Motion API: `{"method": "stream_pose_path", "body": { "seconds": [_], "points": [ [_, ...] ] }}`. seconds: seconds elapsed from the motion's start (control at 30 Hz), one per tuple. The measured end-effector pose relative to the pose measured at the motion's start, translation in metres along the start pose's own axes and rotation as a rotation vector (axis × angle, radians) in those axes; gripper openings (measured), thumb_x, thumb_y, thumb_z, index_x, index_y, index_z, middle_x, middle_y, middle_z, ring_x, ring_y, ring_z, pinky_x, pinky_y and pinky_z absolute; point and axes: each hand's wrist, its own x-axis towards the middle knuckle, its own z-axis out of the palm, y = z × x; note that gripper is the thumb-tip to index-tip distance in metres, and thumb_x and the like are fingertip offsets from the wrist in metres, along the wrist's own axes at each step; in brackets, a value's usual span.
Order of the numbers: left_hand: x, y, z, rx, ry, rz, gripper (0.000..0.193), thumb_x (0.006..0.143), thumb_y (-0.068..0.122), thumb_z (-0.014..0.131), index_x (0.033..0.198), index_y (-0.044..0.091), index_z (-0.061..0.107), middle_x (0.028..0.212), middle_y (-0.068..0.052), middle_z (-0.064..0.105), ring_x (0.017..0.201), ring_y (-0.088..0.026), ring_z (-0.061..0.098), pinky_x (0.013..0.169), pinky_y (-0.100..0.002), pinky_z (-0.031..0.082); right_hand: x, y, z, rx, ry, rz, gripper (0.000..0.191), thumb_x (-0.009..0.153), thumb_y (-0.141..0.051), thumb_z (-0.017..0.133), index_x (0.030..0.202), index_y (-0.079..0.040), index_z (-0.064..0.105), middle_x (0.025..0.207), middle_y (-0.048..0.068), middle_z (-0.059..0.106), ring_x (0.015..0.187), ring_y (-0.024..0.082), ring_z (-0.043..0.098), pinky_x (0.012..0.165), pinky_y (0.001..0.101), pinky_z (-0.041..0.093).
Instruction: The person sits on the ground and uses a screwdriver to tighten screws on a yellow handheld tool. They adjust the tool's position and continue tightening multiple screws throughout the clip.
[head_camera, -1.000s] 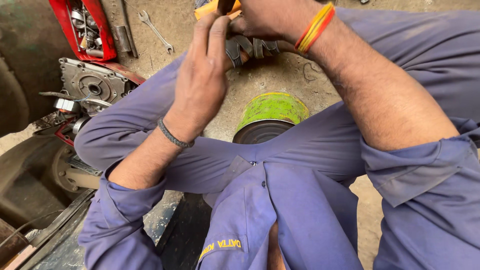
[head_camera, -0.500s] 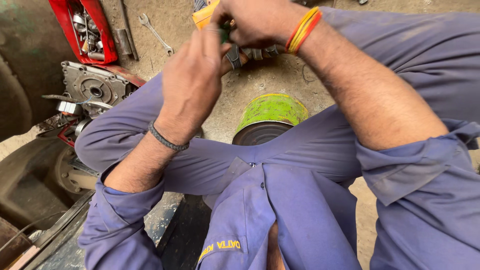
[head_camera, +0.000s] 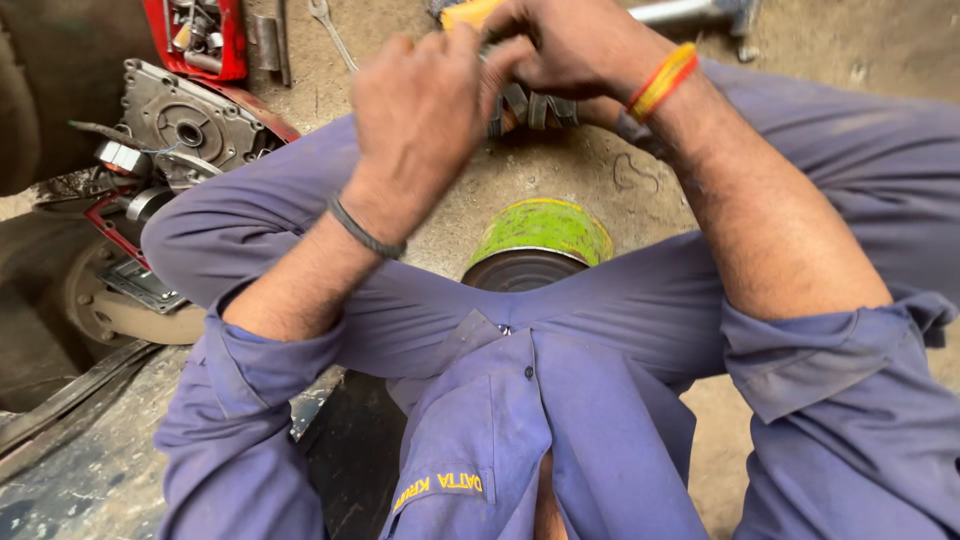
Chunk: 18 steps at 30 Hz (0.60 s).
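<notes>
Right hand (head_camera: 570, 45) clamped on yellow tool (head_camera: 472, 12); left hand (head_camera: 420, 110) curled, grip unclear; red tray (head_camera: 235, 50) holds sockets (head_camera: 195, 25); green can (head_camera: 540, 240) between knees.

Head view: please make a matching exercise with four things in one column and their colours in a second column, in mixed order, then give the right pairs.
Things:
1. can between the knees
2. tray at top left
3. band on the left wrist
4. handle by the right hand

Colours:
A. red
B. yellow-orange
C. green
D. dark grey

Pairs: 1-C, 2-A, 3-D, 4-B
</notes>
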Motion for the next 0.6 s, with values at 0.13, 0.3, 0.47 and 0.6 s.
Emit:
{"method": "stream_pose_path", "body": {
  "seconds": [0.13,0.3,0.47,0.6],
  "points": [
    [-0.006,0.001,0.002,-0.054,0.110,0.146,0.036,0.097,0.028,0.066,0.125,0.006,0.058,0.100,-0.008,0.063,0.085,-0.024,0.068,0.062,-0.037,0.051,-0.001,-0.003,0.000,0.131,0.006,-0.115,0.030,0.089,-0.013,0.072,0.118,-0.008,0.073,0.099,0.013,0.076,0.085,0.024,0.073,0.076,0.0391,0.057],
    [-0.002,-0.001,0.002,-0.136,-0.049,-0.026,0.041,0.108,0.051,0.064,0.123,0.013,0.063,0.087,-0.007,0.068,0.072,-0.026,0.068,0.057,-0.040,0.051,0.000,-0.006,-0.006,0.064,0.023,-0.179,0.034,0.084,-0.013,0.077,0.117,-0.005,0.073,0.098,0.016,0.076,0.087,0.028,0.072,0.075,0.0401,0.056],
    [0.000,0.000,-0.002,-0.092,0.192,0.141,0.031,0.094,0.019,0.068,0.122,0.007,0.061,0.109,-0.011,0.072,0.086,-0.027,0.071,0.064,-0.037,0.053,-0.002,-0.014,-0.012,-0.010,-0.023,-0.079,0.024,0.094,-0.018,0.076,0.115,-0.006,0.075,0.099,0.017,0.076,0.090,0.028,0.075,0.080,0.0409,0.058],
    [0.002,-0.003,-0.001,-0.132,-0.039,-0.028,0.040,0.111,0.052,0.061,0.125,0.014,0.066,0.080,-0.008,0.069,0.066,-0.027,0.066,0.056,-0.042,0.050,-0.003,-0.015,-0.012,0.025,0.026,-0.187,0.031,0.091,-0.021,0.079,0.117,-0.004,0.073,0.103,0.018,0.076,0.093,0.030,0.074,0.081,0.0423,0.058]
  ]
}}
